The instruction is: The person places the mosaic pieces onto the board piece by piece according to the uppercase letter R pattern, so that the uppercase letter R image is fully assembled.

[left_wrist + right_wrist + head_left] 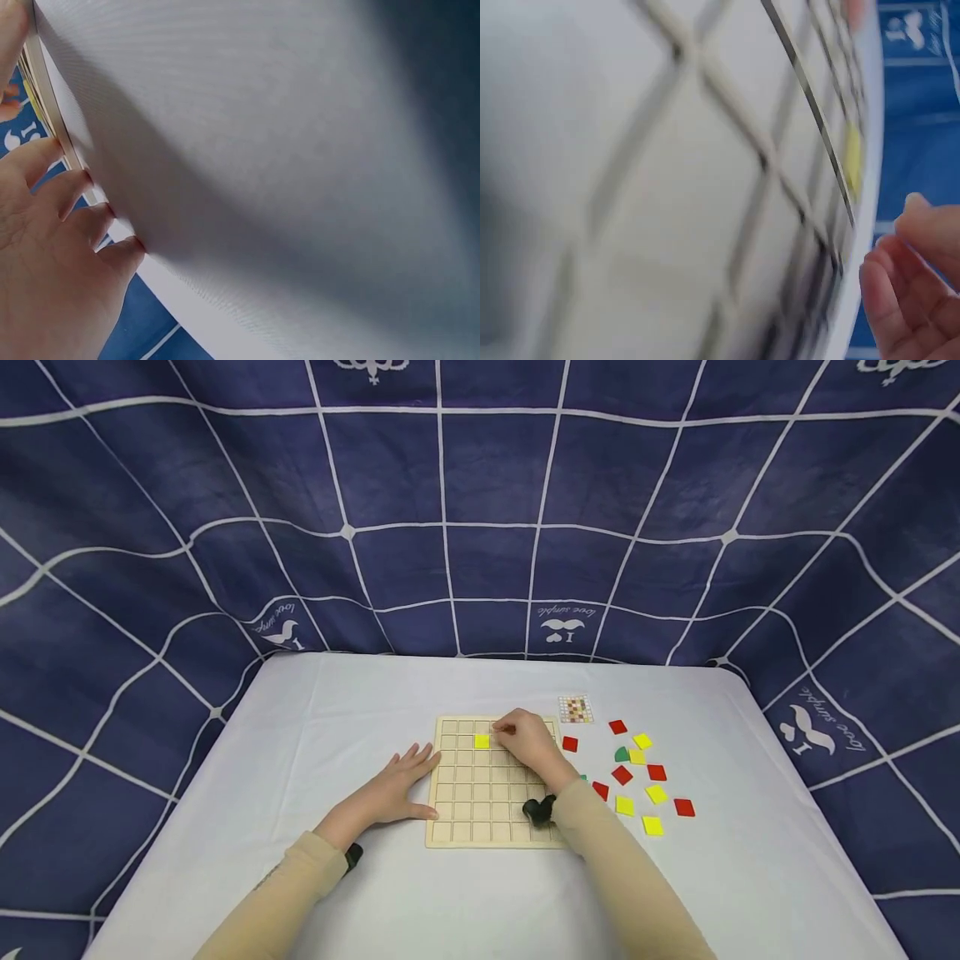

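I see my left hand (397, 789) lying flat, fingers straight and spread, against the left edge of the wooden grid board (491, 785) on the desk (337, 718). My right hand (528, 739) rests on the board's far rows beside a yellow tile (482, 741); whether its curled fingers hold anything, I cannot tell.

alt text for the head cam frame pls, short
A person's right hand is over the top rows of a wooden grid board on a white table, beside a yellow tile already seated in a cell; the left hand rests flat at the board's left edge. Loose red, yellow and green tiles and a small pattern card lie to the right.
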### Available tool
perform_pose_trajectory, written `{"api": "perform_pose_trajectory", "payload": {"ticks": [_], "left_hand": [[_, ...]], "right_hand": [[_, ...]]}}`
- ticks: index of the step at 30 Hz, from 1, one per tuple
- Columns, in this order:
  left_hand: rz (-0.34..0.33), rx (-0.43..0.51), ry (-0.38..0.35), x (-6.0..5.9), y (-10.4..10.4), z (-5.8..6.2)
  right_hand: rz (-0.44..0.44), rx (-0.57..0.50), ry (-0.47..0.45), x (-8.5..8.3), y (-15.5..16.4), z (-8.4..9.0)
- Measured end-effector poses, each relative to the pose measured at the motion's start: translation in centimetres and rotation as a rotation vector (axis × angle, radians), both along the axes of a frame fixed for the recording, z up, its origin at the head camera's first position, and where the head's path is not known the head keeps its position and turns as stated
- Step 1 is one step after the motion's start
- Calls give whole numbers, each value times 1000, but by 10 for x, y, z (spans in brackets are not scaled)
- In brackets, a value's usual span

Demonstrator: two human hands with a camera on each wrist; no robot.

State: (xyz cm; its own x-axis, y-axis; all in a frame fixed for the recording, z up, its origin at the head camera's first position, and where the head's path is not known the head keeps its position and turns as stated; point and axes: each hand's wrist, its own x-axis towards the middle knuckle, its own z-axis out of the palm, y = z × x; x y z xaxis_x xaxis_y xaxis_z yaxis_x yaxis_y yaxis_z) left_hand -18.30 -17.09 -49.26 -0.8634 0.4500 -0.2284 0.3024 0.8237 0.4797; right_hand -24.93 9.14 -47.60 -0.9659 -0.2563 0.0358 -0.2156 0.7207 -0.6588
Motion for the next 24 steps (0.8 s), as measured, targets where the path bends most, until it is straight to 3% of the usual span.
{"api": "perform_pose_trajectory", "payload": {"ticks": [5,12,24], "left_hand": [[-7,0,9,0,-1,0],[-17,6,12,0,-1,0],[-12,1,21,1,0,0]], "right_hand": [[-92,-65,-69,-2,44,12],[-215,1,-232,-2,92,10],[-254,33,-311,4,107,-9]]}}
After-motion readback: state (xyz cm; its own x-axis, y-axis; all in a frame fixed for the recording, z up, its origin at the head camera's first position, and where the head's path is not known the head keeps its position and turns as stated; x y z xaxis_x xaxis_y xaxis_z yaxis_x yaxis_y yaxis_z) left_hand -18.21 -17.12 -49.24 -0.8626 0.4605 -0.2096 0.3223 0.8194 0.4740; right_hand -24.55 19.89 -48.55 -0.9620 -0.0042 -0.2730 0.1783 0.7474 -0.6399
